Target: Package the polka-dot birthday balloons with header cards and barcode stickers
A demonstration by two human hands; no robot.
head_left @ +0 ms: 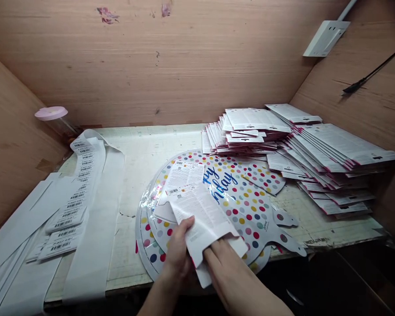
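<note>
Right hand (225, 270), nearest, has its fingers inside a white packet's (206, 215) open near end; whether they grip anything there is hidden. Left hand (179, 245) pinches the packet's left edge, thumb on top. The packet lies just ahead of both hands, its long axis slanting from far left to near right. Beneath the packet, spotted balloons (246, 206) lie on the desk (151, 142).

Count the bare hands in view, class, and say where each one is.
2. The left hand grips the left side of a printed white packet; the right hand reaches into its open near end, fingertips hidden.
</note>
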